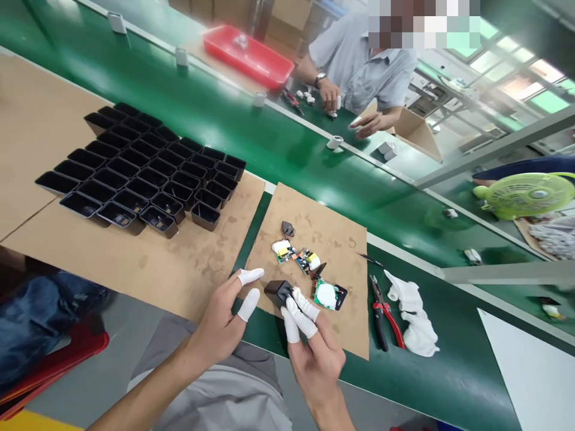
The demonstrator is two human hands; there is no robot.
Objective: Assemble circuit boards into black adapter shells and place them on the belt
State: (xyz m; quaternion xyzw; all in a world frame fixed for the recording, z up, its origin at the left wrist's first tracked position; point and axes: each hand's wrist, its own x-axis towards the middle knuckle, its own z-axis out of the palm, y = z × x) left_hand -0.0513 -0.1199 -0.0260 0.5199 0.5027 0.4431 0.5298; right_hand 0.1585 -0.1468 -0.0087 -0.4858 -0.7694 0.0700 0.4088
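Observation:
My right hand [314, 347], with white finger cots on its fingertips, pinches a small black plastic housing [278, 291] just above a brown cardboard sheet [332, 239]. My left hand [222, 320], also wearing finger cots, hovers just left of the housing with its fingers apart and nothing in it. On the sheet beyond the housing lie small circuit boards [296, 254] and a white-and-green part [329, 295]. To the left, several empty black housings [144, 173] stand in rows on a larger cardboard sheet [135, 257].
Red-handled pliers [384, 314] and a white cloth glove [415, 320] lie right of the sheet on the green belt [251, 137]. Across the belt a person in a grey shirt [359, 66] handles small white parts near a red tray [247, 54]. A green fan [525, 194] stands at the right.

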